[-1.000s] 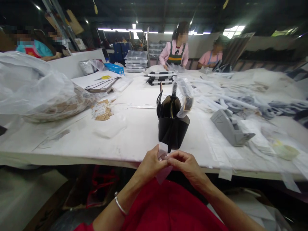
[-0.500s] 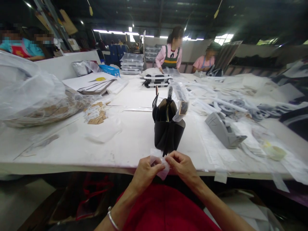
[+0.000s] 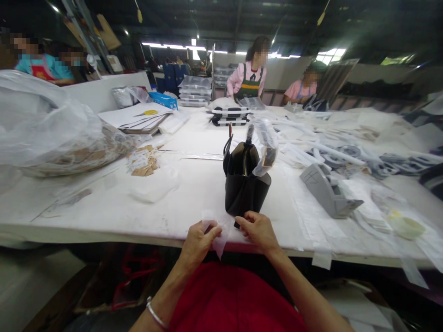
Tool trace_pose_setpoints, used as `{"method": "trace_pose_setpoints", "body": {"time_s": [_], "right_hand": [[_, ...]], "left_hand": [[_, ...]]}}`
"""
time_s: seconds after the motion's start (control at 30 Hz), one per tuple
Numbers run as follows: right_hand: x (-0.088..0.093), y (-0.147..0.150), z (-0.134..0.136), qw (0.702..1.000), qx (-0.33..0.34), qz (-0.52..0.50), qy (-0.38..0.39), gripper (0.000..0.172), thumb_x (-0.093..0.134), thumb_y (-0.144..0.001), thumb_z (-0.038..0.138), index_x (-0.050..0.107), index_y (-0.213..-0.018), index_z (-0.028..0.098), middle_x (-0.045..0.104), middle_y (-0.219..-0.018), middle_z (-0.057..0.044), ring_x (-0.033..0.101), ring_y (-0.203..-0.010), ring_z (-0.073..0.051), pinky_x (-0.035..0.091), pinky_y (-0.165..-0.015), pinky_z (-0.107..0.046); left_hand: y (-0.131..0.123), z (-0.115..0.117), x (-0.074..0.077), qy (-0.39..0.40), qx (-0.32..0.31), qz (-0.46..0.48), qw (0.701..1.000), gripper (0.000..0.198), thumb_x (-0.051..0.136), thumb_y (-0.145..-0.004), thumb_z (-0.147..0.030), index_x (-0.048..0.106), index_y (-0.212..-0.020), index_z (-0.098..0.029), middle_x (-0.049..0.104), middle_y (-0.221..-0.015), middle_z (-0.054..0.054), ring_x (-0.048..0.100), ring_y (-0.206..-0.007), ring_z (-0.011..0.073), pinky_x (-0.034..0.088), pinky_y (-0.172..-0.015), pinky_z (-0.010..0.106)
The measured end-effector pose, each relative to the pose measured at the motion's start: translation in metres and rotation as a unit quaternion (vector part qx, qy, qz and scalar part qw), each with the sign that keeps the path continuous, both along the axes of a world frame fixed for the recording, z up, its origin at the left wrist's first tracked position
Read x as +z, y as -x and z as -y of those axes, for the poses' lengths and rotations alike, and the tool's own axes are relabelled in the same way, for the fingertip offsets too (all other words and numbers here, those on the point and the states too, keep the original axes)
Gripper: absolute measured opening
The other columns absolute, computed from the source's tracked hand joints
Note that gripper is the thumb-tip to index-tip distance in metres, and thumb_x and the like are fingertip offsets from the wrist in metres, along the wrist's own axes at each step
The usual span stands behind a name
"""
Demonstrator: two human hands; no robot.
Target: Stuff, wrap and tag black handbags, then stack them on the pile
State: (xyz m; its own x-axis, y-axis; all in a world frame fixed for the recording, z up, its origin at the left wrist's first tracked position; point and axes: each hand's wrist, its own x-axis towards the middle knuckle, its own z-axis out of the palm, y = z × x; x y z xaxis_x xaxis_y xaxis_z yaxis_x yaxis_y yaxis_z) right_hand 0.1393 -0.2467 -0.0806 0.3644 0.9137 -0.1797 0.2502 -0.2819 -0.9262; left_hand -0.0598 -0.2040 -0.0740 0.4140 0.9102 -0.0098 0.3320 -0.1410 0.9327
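A black handbag (image 3: 246,191) stands upright with its top gaping near the table's front edge. Clear plastic film (image 3: 266,150) wraps its handle at the right. My left hand (image 3: 199,242) pinches a thin white translucent sheet (image 3: 223,237), which droops over the edge. Just in front of the bag, my right hand (image 3: 259,230) has thumb and fingers closed on the end of a narrow black strap (image 3: 237,224). The two hands are a little apart, and the sheet lies between them.
A grey tape dispenser (image 3: 325,191) sits right of the bag. Brown tags (image 3: 145,161) lie at left beside a large plastic bag (image 3: 44,124). Yellow-handled scissors (image 3: 149,112) rest on stacked boards (image 3: 128,117). A co-worker (image 3: 249,76) stands across the white table (image 3: 187,184).
My hands have moved apart. The left has drawn the white sheet leftward, away from the strap; the right has let go of the sheet and is at the strap end. The view has shifted slightly.
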Motion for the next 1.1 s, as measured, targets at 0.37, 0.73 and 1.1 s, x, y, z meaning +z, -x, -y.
{"method": "trace_pose_setpoints", "body": {"time_s": [0.37,0.73,1.1], "right_hand": [[0.054,0.004,0.025,0.927,0.042,-0.372,-0.026,0.036,0.087,-0.062,0.041,0.062,-0.073,0.018,0.061,-0.063,0.002,0.054,-0.051,-0.01,0.044,-0.049,-0.023],[0.045,0.018,0.015,0.937,-0.004,-0.315,-0.149,0.025,0.088,-0.064,0.037,0.074,-0.078,0.021,0.071,-0.078,0.0,0.059,-0.076,-0.015,0.048,-0.076,-0.028],[0.043,0.014,0.019,0.95,0.038,-0.291,-0.11,0.024,0.087,-0.066,0.037,0.075,-0.076,0.019,0.072,-0.072,-0.001,0.063,-0.069,-0.015,0.051,-0.069,-0.027]], "left_hand": [[0.015,0.008,0.001,0.001,-0.016,0.051,0.999,0.025,0.061,-0.083,-0.039,0.066,-0.07,-0.017,0.062,-0.065,-0.001,0.054,-0.064,0.0137,0.042,-0.062,0.023],[0.024,0.019,0.009,-0.308,-0.099,0.087,0.942,0.021,0.056,-0.093,-0.026,0.066,-0.076,-0.018,0.068,-0.071,0.001,0.061,-0.066,0.0122,0.046,-0.064,0.023],[0.018,0.014,0.011,-0.376,-0.098,0.087,0.917,0.015,0.056,-0.092,-0.014,0.062,-0.08,-0.018,0.069,-0.074,0.0,0.061,-0.069,0.0116,0.046,-0.067,0.024]]}}
